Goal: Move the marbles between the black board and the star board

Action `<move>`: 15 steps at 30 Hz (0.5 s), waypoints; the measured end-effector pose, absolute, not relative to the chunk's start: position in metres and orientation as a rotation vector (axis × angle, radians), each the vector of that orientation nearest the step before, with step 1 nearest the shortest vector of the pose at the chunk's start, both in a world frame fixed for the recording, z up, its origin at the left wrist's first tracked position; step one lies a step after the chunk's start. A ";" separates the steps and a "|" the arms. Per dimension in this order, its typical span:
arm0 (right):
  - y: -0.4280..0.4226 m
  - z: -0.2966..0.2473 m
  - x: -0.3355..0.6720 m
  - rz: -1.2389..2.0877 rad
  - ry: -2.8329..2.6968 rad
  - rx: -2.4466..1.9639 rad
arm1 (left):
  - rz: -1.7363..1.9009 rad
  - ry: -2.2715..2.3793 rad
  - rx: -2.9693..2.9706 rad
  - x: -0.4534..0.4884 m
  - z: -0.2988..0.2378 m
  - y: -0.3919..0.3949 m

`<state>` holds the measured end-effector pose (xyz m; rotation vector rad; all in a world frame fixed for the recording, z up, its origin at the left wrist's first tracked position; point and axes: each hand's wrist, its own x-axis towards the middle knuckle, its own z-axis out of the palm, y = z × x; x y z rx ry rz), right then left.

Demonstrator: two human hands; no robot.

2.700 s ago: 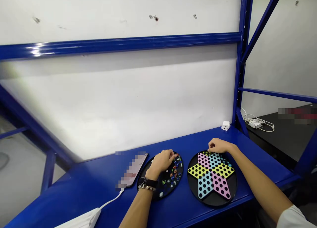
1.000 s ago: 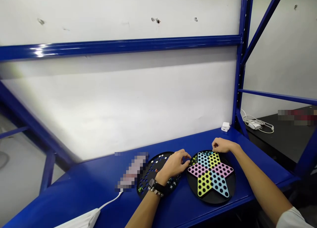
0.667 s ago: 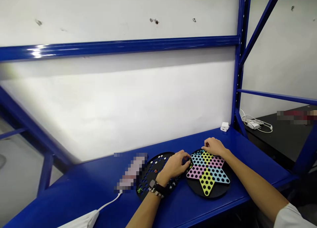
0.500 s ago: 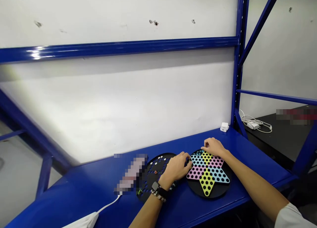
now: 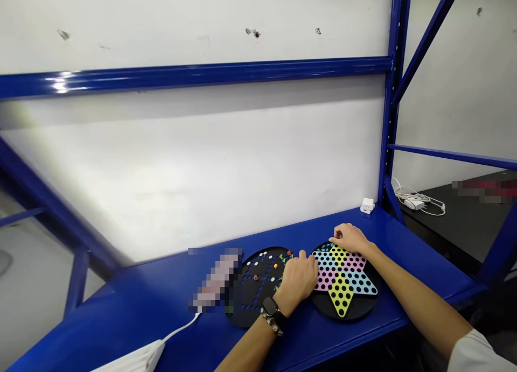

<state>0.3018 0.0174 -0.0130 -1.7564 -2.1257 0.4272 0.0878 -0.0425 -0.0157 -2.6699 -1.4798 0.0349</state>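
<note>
A star-shaped Chinese checkers board (image 5: 343, 278), with pink, blue and yellow points full of dark holes, lies over a round black base (image 5: 355, 314). At its far tip, the thumb and fingers of my right hand (image 5: 350, 238) are pinched together. My left hand (image 5: 299, 278), wearing a watch and a bead bracelet, curls its fingers at the star's left edge; its fingertips are partly hidden. Under my left wrist is a second round black board (image 5: 238, 317) carrying small white, orange, red and green pieces. Part of that board is covered by my hand.
The blue table (image 5: 173, 286) has a blurred-out flat object (image 5: 218, 278) and a white cable (image 5: 181, 327) on its left. A white charger (image 5: 367, 205) stands by the blue rack post (image 5: 388, 108). Cables (image 5: 418, 202) lie on the dark surface (image 5: 452, 221) beyond.
My left hand has shifted right, uncovering more pieces on the left board, including an orange one. My right hand stays at the star's far tip. The view has shifted slightly.
</note>
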 end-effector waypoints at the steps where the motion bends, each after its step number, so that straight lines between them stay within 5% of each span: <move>1: 0.017 -0.013 0.302 0.433 -2.127 -1.757 | 0.043 -1.465 -2.681 0.087 -0.016 -0.042; 15: 0.021 -0.018 0.305 0.455 -2.127 -1.747 | 0.020 -1.644 -2.648 0.086 -0.016 -0.037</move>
